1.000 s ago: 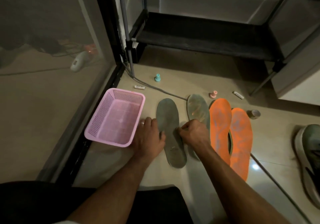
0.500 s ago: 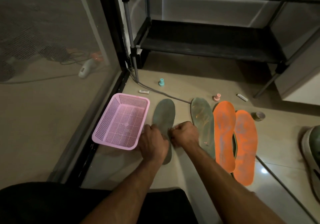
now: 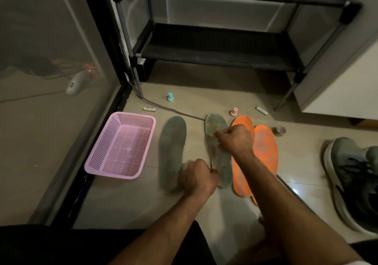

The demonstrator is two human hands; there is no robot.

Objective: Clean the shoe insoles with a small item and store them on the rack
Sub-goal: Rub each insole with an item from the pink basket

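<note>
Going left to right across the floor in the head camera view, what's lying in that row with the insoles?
pink basket → left grey insole → right grey insole, which both hands work on → two orange insoles, overlapping → dark sneaker.

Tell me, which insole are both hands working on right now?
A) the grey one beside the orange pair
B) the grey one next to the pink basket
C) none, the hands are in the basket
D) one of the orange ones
A: the left hand and right hand both sit on the grey insole bordering the orange insoles.
</note>
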